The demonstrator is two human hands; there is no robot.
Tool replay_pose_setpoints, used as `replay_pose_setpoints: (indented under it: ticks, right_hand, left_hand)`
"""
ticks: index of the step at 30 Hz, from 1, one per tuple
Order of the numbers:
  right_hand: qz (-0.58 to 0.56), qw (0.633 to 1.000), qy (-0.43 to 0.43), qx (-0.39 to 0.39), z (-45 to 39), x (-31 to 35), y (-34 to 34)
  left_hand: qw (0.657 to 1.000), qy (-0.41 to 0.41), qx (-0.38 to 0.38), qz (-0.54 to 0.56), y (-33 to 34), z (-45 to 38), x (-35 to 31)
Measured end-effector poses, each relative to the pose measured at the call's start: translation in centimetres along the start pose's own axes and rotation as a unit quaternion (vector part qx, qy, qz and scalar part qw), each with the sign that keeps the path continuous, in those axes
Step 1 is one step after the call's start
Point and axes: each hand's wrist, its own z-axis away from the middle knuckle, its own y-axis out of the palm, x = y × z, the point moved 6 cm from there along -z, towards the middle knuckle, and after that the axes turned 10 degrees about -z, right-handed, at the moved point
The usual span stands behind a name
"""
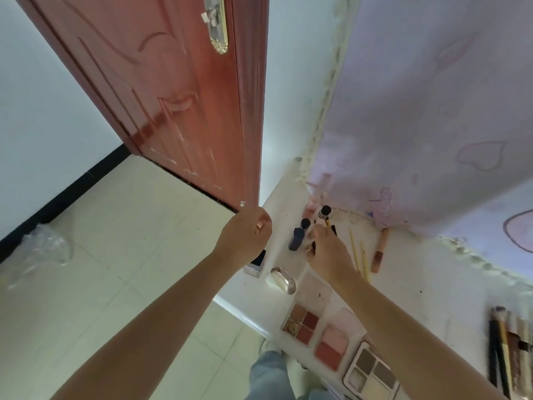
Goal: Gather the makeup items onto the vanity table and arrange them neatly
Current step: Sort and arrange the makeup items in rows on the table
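Note:
The white vanity table (409,272) runs along the wall on the right. My right hand (328,255) reaches to its far corner, fingers closed around a white tube with a black cap (323,214) and a thin dark pencil (333,228). Beside it stand a dark blue bottle (296,238), a second dark-capped bottle (305,223) and a pink bottle (311,205). My left hand (245,235) hovers at the table's left edge, curled around a small rose-gold item (259,227). Three open palettes (302,321) (333,343) (370,373) lie in a row near the front edge.
A silver oval compact (284,280) and a black-and-silver box (256,264) lie by the left edge. Yellow pencils (359,255) and a pink lip gloss tube (380,251) lie near the wall. Several brushes (507,350) lie far right. A red door (178,96) stands left.

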Motion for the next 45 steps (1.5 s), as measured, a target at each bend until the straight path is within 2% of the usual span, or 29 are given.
replay_pose_setpoints:
  ticks: [5, 10, 15, 19, 20, 22, 26, 29, 33, 36, 40, 42, 44, 45]
  right_hand:
    - [-0.008, 1.000, 0.003, -0.004, -0.7, 0.3, 0.5]
    - [0.015, 1.000, 0.002, -0.010, -0.4, 0.2, 0.3]
    - [0.062, 0.998, -0.027, -0.003, 1.0, 0.0, -0.6]
    - [0.037, 0.996, -0.022, -0.083, 3.2, -1.9, -2.8]
    - [0.016, 0.994, -0.008, -0.111, 3.7, -3.0, -3.5]
    - [-0.019, 0.988, 0.077, -0.133, 4.1, -6.4, -4.5]
    - [-0.063, 0.950, 0.289, -0.101, 3.9, -12.4, -4.1]
    - [-0.087, 0.937, 0.327, -0.081, 3.4, -13.4, -3.3]
    - [-0.155, 0.914, 0.357, -0.116, 4.5, -13.7, -4.2]
    - [-0.162, 0.925, 0.307, -0.152, 6.2, -13.0, -6.9]
    - [-0.197, 0.956, 0.147, -0.159, 9.8, -9.9, -12.0]
    - [-0.229, 0.956, 0.100, -0.152, 11.8, -8.3, -14.7]
    - [-0.255, 0.947, 0.095, -0.170, 13.5, -7.6, -16.8]
    - [-0.256, 0.941, 0.103, -0.196, 14.2, -7.7, -17.8]
  left_hand:
    - [0.999, -0.026, 0.009, -0.044, 1.0, 0.3, 1.1]
    - [0.996, -0.006, 0.022, -0.081, 1.9, 0.6, 1.1]
    - [0.997, -0.030, -0.011, -0.075, 1.7, 0.3, 1.3]
    - [0.995, -0.027, -0.041, -0.089, 1.5, 0.0, 0.3]
    - [0.994, -0.014, -0.043, -0.098, 1.6, -0.1, -0.3]
    - [0.992, 0.016, -0.043, -0.116, 1.9, -0.2, -1.6]
    - [0.981, 0.066, -0.052, -0.177, 2.6, 0.0, -4.0]
    - [0.969, 0.105, -0.049, -0.220, 3.3, 0.3, -5.4]
    - [0.943, 0.188, -0.028, -0.274, 4.7, 1.0, -7.4]
    - [0.928, 0.235, 0.011, -0.288, 6.2, 1.2, -9.6]
    - [0.899, 0.301, 0.067, -0.312, 9.0, 1.6, -14.3]
    - [0.887, 0.376, 0.007, -0.269, 8.8, 2.6, -17.7]
    - [0.856, 0.460, -0.090, -0.217, 7.7, 4.1, -20.7]
    - [0.846, 0.482, -0.112, -0.198, 7.0, 4.7, -21.9]
